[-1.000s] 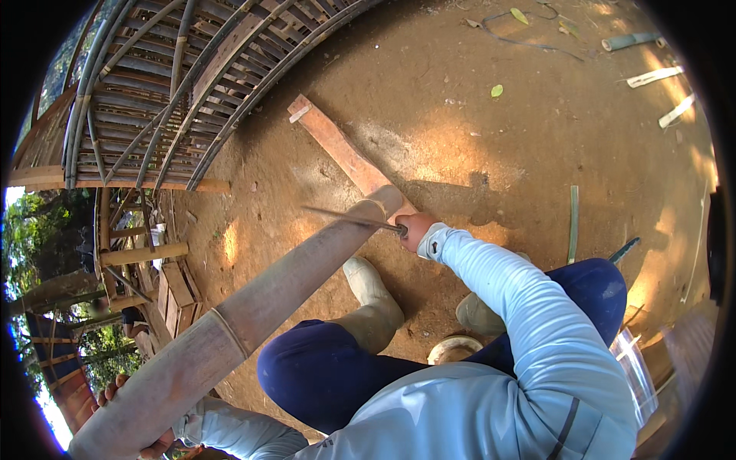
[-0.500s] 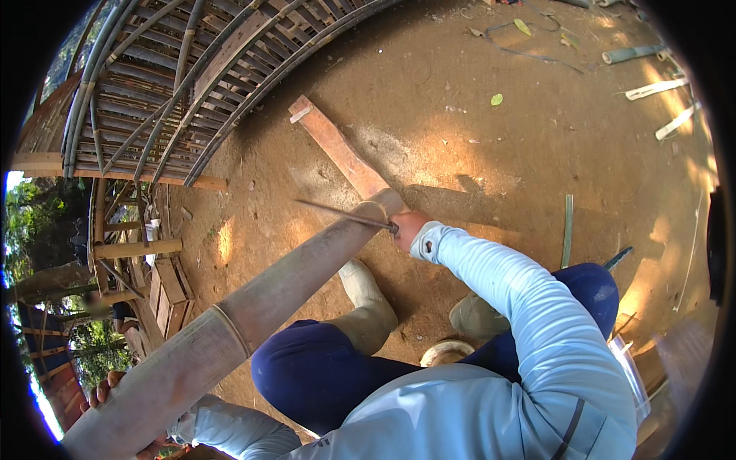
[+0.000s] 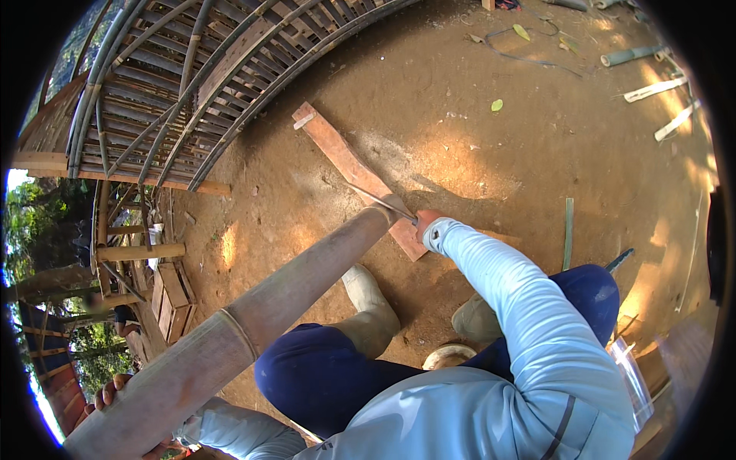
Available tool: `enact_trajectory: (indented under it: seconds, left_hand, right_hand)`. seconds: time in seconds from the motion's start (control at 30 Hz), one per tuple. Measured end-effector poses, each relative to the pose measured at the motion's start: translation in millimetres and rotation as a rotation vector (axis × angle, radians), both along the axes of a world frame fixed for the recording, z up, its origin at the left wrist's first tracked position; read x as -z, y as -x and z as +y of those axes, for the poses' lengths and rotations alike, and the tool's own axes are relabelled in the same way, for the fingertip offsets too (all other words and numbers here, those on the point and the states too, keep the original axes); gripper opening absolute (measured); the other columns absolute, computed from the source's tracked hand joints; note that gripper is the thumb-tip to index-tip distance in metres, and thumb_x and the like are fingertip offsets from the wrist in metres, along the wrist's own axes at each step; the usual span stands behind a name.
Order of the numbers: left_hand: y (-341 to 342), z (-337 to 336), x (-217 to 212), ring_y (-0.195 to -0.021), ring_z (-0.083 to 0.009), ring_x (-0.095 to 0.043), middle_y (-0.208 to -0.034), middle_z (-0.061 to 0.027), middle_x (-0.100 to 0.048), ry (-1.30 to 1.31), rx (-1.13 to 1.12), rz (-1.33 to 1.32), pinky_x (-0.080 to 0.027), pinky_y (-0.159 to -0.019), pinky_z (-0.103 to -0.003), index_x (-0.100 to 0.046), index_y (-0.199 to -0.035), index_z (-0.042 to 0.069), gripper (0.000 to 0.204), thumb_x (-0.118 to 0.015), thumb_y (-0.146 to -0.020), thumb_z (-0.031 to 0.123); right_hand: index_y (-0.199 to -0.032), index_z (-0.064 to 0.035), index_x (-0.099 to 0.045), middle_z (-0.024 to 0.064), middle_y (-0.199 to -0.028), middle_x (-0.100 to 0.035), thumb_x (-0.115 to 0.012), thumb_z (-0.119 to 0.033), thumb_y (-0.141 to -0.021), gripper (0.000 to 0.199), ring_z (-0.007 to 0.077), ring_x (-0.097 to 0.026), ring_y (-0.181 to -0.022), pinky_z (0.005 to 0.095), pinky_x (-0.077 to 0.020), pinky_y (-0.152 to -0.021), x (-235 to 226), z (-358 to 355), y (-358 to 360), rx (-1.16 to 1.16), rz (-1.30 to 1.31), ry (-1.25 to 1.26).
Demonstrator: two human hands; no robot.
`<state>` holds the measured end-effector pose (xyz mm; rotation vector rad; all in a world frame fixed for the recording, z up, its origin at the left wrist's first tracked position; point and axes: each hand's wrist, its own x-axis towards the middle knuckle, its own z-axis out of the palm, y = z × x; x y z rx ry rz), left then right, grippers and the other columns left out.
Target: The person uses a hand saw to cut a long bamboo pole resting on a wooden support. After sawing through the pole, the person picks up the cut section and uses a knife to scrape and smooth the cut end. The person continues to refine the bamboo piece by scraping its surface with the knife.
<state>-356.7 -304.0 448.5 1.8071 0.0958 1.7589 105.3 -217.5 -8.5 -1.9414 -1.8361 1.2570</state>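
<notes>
A thick bamboo pole (image 3: 291, 299) slants from the lower left up to the middle, its far end resting on a reddish wooden plank (image 3: 345, 165) that lies on the dirt. My right hand (image 3: 426, 222) is closed on the handle of a long knife (image 3: 381, 202), whose blade lies across the pole's far end. My left hand (image 3: 115, 392) grips the pole's near end at the lower left, with only the fingers showing. My knees in dark blue trousers and pale rubber boots (image 3: 372, 303) are below the pole.
A curved frame of bamboo slats (image 3: 192, 84) stands at the upper left. Cut bamboo pieces (image 3: 652, 88) lie at the upper right, and a green strip (image 3: 568, 230) lies right of my arm. Small wooden crates (image 3: 172, 299) sit at the left.
The right hand and knife have stayed at the pole's far end, shifting only slightly. The pole is held the same way.
</notes>
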Motion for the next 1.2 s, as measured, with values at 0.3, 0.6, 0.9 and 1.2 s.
enact_trajectory:
  seconds: [0.3,0.6,0.9,1.2]
  left_hand:
    - [-12,-11,-13,-0.093,-0.0209,-0.049,-0.097,-0.0038,-0.05,0.292,0.198,-0.134,-0.036,-0.091,-0.04,-0.045,-0.107,0.009,0.051,-0.062,-0.069,0.037]
    - [-19,-4,6,-0.099,-0.0211,-0.051,-0.106,-0.004,-0.05,0.115,0.256,-0.104,-0.036,-0.091,-0.039,-0.042,-0.12,0.009,0.089,-0.084,-0.046,0.033]
    - [-40,5,6,-0.099,-0.0194,-0.054,-0.109,-0.0028,-0.052,0.109,0.404,-0.145,-0.036,-0.089,-0.037,-0.042,-0.124,0.012,0.108,-0.096,-0.033,0.027]
    - [-64,2,5,-0.092,-0.0157,-0.057,-0.1,0.0009,-0.056,0.099,0.39,-0.207,-0.039,-0.083,-0.033,-0.046,-0.12,0.013,0.1,-0.094,-0.033,0.022]
  right_hand:
    - [-0.091,-0.0079,-0.061,0.0213,-0.084,-0.064,-0.062,-0.015,-0.074,0.018,0.0404,-0.062,-0.082,0.0467,-0.05,-0.071,19,-5,0,-0.014,-0.027,-0.046]
    - [-0.095,-0.0071,-0.062,0.0208,-0.093,-0.065,-0.058,-0.016,-0.078,0.019,0.0401,-0.062,-0.091,0.0457,-0.0498,-0.078,-7,-2,4,-0.126,-0.013,-0.04]
    - [-0.094,-0.0059,-0.062,0.021,-0.089,-0.065,-0.06,-0.019,-0.077,0.021,0.0396,-0.062,-0.087,0.0449,-0.0502,-0.074,-9,-8,-12,-0.193,0.013,-0.115]
    - [-0.095,-0.0071,-0.065,0.0187,-0.096,-0.066,-0.062,-0.017,-0.077,0.02,0.0357,-0.064,-0.093,0.0421,-0.0511,-0.079,-32,-6,-2,-0.257,0.071,-0.129]
